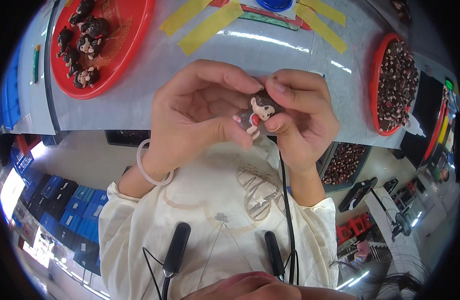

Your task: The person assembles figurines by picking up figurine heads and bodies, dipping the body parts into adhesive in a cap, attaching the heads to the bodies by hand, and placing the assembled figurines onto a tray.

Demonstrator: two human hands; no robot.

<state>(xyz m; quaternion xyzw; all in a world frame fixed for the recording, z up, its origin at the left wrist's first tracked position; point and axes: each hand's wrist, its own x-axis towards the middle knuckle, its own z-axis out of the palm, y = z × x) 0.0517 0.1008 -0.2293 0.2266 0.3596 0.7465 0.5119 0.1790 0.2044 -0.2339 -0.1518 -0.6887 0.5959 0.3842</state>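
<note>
Pinched between both hands, the small monkey figurine [258, 114] sits above the near edge of the grey table [270, 47], just in front of my chest. My right hand [300, 120] closes on it from the right, with thumb and forefinger pressed around the brown head; my left hand [200, 112] curls in from the other side, its fingertips meeting the right ones at the top of the head and its thumb pressed against the figurine's lower body. Neither hand is spread; both are closed on the piece. The face, with a pale muzzle and a red spot below it, is turned up toward me, and the pale feet poke out below my fingers. Which part I am pressing or fitting I cannot tell, because my fingertips cover the joint. Judgement: the piece is small and looks smooth, so I should keep the left hand as the steady holder and let only the right fingertips do the working, with pressure straight along the seam rather than twisting. Keeping it over the table edge means a slip would land on my shirt or the table. A white bangle [151, 167] rides on my left wrist. Further out, a red tray [135, 35] at far left holds finished-looking figurines [82, 42]; another red tray [377, 85] at right holds many small brown parts [397, 85]. Yellow tape strips [210, 25] lie beyond.
</note>
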